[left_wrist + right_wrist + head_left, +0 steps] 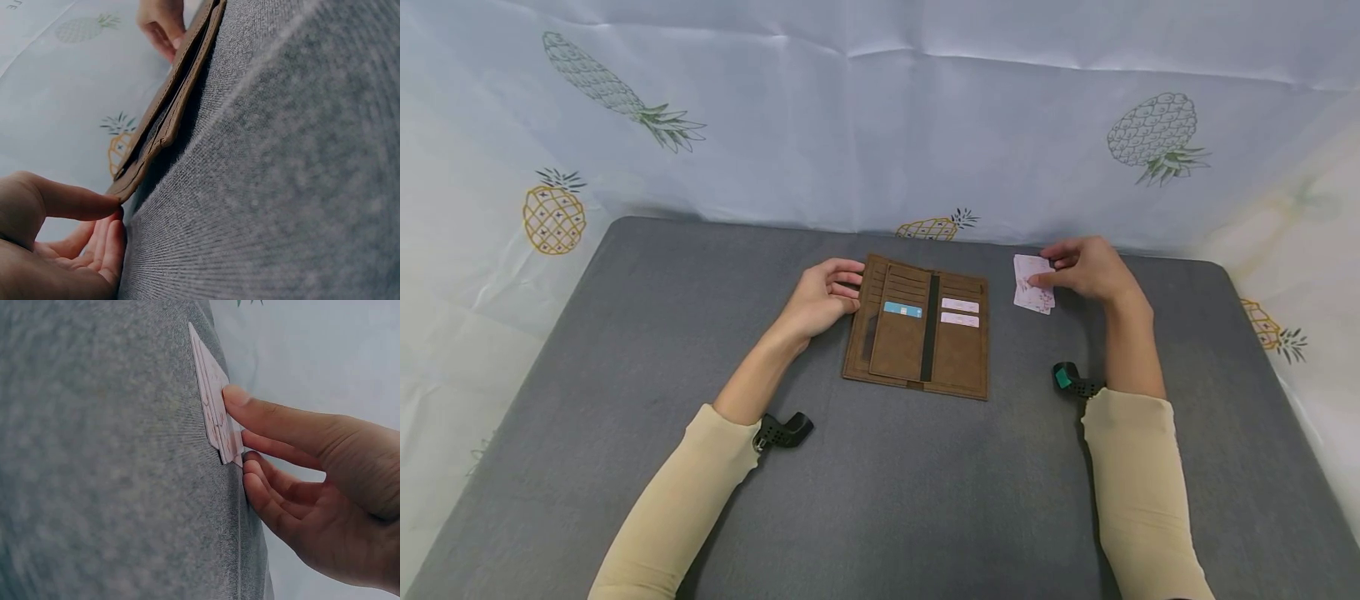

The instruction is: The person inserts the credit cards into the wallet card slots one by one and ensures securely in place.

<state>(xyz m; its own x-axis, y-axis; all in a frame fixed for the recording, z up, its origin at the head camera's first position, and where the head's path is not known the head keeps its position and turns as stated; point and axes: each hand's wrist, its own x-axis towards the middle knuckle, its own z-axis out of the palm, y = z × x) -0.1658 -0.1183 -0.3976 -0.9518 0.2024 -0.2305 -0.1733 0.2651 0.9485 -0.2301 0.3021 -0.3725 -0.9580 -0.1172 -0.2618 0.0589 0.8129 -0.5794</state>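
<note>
1. While a patterned cloth (880,125) with pineapple prints hangs behind the far edge, a grey table (880,508) carries everything being handled.
2. Beige sleeves (1138,475) cover both forearms; a black fitting (786,429) projects inward at the left wrist, and a similar black piece with a green patch (1063,378) at the right.
3. Nearest the wallet stands the left hand (824,298), at its left edge; the right hand (1096,271) is on the far side of the card stack, and its thumb hides part of the top card.
4. Spread open on the table between the hands, the brown wallet (898,354) shows its slots upward. Its spine and the dark strip (930,329) run from far to near, and each half is longer that way; the near edge slants slightly closer to the person at the right.
5. A blue card (893,308) sits crosswise in the left panel, two pink cards (960,319) crosswise in the right.
6. Well apart to the wallet's right, the loose pink stack (1027,273) lies slightly fanned, long axis roughly far to near.
7. The left hand pinches the wallet's edge, thumb above, fingers below; the right pinches the stack's right side between thumb and fingers.
</note>
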